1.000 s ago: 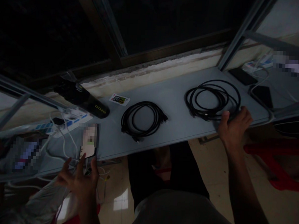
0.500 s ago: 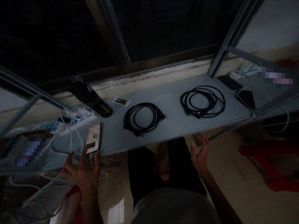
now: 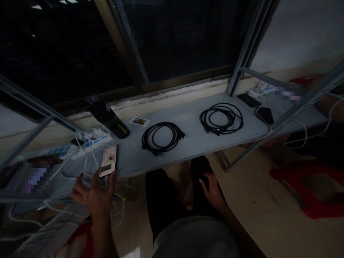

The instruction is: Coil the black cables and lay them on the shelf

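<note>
My left hand (image 3: pixel 96 196) holds a phone (image 3: pixel 107 163) upright at the near left edge of the grey table (image 3: pixel 188 145), fingers wrapped round its lower end. My right hand (image 3: pixel 212 191) rests low on my dark trouser leg below the table edge, fingers loosely stretched, holding nothing. Two coiled black cables lie on the table: one coil (image 3: pixel 161 137) in the middle, another coil (image 3: pixel 221 119) further right. Neither hand touches them.
A black bottle (image 3: pixel 111 120) lies near the window sill, a small sticker card (image 3: pixel 139 121) beside it. White power strips and cords (image 3: pixel 83 140) crowd the left. Dark phones (image 3: pixel 265 114) lie at the right end. A red stool (image 3: pixel 314 188) stands on the floor.
My right hand left the right cable coil, dropped below the table edge and settled on my leg. The view pulled back and tilted up. My left hand kept the phone.
</note>
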`<action>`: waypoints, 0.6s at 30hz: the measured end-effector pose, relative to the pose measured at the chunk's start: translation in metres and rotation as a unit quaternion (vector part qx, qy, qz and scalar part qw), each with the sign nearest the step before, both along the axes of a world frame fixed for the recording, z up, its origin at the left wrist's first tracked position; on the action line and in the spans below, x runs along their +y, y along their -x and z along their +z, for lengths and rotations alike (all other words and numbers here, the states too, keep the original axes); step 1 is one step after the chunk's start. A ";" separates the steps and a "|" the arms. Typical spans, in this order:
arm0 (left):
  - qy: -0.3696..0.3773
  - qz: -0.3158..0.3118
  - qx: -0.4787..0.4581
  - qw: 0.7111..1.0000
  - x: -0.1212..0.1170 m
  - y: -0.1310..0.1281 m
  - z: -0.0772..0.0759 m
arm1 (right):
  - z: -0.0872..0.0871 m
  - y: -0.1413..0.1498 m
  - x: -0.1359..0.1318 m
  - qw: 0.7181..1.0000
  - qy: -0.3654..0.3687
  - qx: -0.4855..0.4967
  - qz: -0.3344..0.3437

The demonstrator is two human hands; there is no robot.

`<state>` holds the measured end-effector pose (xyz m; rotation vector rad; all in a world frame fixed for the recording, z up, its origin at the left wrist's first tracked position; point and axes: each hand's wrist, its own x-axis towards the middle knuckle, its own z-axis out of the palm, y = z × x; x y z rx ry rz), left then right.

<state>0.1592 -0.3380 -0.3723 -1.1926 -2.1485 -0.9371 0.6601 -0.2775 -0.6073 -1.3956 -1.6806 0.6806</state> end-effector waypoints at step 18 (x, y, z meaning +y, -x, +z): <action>0.058 -0.240 -0.094 0.964 0.141 -0.088 -0.010 | -0.035 -0.006 0.005 0.998 -0.047 -0.045 0.016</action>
